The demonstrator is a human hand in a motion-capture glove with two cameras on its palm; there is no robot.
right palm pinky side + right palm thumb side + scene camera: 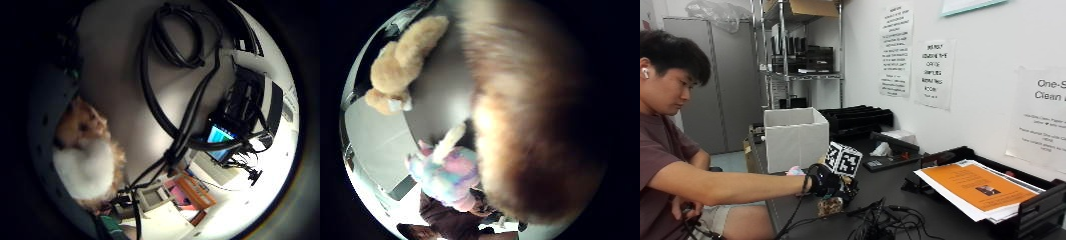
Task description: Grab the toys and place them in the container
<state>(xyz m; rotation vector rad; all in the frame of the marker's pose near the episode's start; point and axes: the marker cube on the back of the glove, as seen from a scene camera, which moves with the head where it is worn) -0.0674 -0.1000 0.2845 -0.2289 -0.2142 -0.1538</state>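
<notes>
While the person leans over the dark counter [906, 185], a white box [797, 138] stands on it just behind the gloved right hand [824, 183]. Largest of the toys, a brown-and-white plush [830, 205] hangs under the hand with the fingers curled round it, its fur filling the thumb-side view. A tan plush [400, 67] and a smaller pastel plush [447, 172] lie on the counter, apart from the fingers.
</notes>
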